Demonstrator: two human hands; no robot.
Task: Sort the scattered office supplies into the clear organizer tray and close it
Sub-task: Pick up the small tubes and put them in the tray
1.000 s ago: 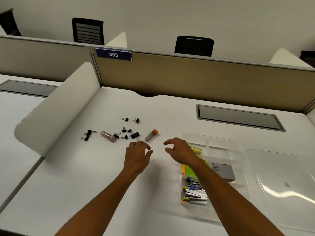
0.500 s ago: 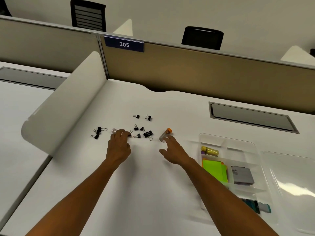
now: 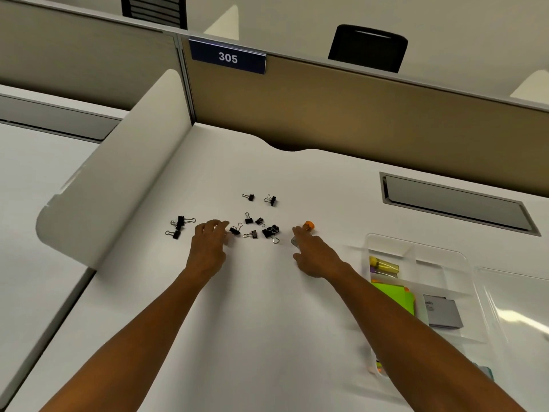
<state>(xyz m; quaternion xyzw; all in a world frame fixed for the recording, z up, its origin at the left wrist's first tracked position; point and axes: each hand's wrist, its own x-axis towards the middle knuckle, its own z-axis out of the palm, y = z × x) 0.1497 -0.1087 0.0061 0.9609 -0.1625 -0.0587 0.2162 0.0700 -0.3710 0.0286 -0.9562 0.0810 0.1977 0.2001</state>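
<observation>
From my remote view the white desk [image 3: 267, 322] fills most of what I see. Both forearms stretch forward over it and the two hands are well apart.

The clear organizer tray [image 3: 416, 248] lies to the right of the right hand, and the right forearm covers its near left part. Its lid [image 3: 520, 307] lies open further right and is cut off by the picture edge. Because the plastic is transparent, I cannot follow the compartment walls well. Inside I can make out a grey box [image 3: 442, 312], green sticky notes [image 3: 392, 295] partly behind the forearm, and a yellow tube [image 3: 383, 265] in the far compartment.

The left hand [image 3: 208, 248] is palm down, its fingers reaching forward and a little bent over something on the desk. The fingertips are blurred and what lies under them is hidden, so I cannot tell if they hold anything.

The right hand [image 3: 316, 254] is also palm down, the index finger stretched out along a small clear tube [image 3: 301, 234] — only its orange cap [image 3: 309, 225] shows clearly beyond the fingertip. The finger touches the tube, but whether the thumb closes on it I cannot tell.

The black binder clips [image 3: 271, 231] are scattered on the desk between the two hands and a little beyond them. Three more [image 3: 178, 226] lie just left of the left hand — too small to see their details.
</observation>
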